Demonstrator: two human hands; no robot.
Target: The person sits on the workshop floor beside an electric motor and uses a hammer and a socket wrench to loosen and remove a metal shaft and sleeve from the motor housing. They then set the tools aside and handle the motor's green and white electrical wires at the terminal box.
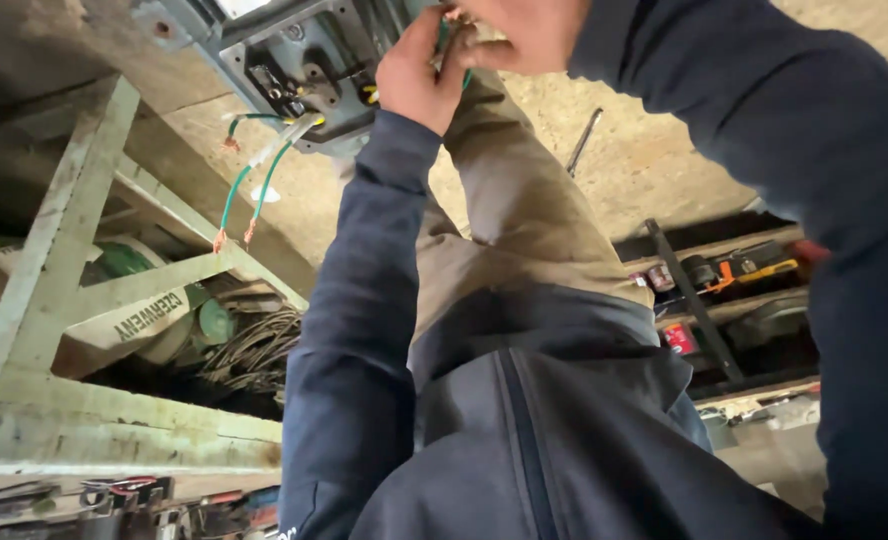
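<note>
A grey metal electrical box (299, 60) lies on the concrete floor at the top of the head view, with green wires (249, 185) with bare copper ends trailing out of it. My left hand (414, 80) is closed by the box's right edge, pinching a thin green wire (447, 35). My right hand (519, 30) is just beside it at the top edge, fingers closed on the same wire end. Both arms wear dark blue sleeves. My tan trouser leg and dark jacket fill the middle.
A pale green wooden frame (64, 270) stands at the left, with a sack, a green bucket and coiled wire (259, 350) behind it. A metal tool (584, 140) lies on the concrete. Trays with orange and black tools (734, 270) sit at the right.
</note>
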